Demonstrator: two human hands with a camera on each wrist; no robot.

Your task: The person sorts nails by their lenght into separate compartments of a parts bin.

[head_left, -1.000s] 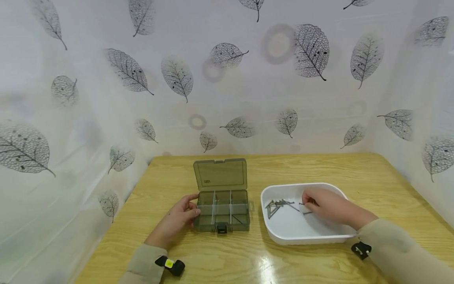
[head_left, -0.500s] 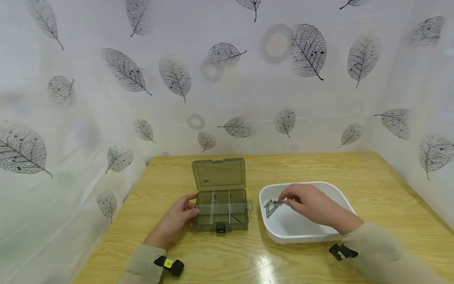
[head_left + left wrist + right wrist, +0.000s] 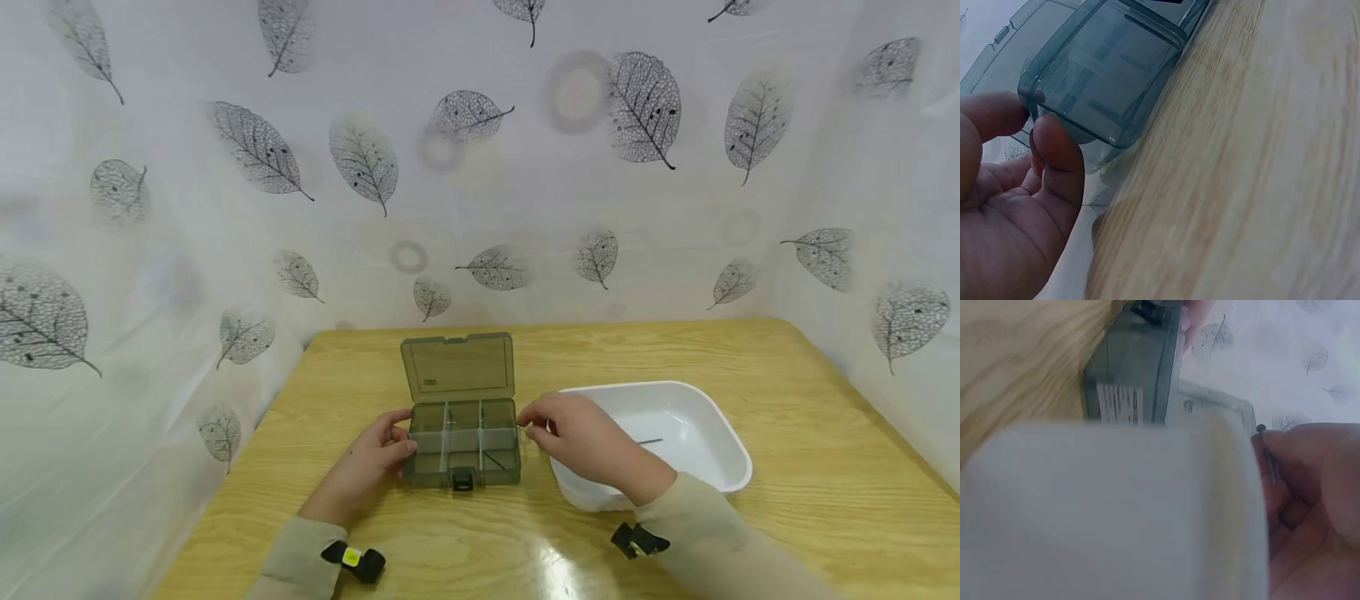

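A smoky see-through compartment box (image 3: 462, 479) stands on the table with its lid (image 3: 459, 367) raised. My left hand (image 3: 375, 450) grips the box's left wall, with the thumb (image 3: 1057, 147) on the near side and fingers on the far side. One thin dark nail (image 3: 493, 460) lies in the front right compartment. My right hand (image 3: 588, 437) is just right of the box, over the left rim of a white tray (image 3: 720, 417). Its thumb and fingertips pinch a small metal nail (image 3: 1267, 456). Another nail (image 3: 649, 441) shows in the tray; the hand hides the tray's left part.
The wooden table (image 3: 420, 550) reaches back to a pale curtain (image 3: 525, 192) with leaf prints, which also hangs along both sides. Black straps with small devices (image 3: 367, 565) sit on both sleeves.
My right hand has moved left, from inside the tray to beside the box's right wall, carrying the nail. The left hand keeps its hold on the box.
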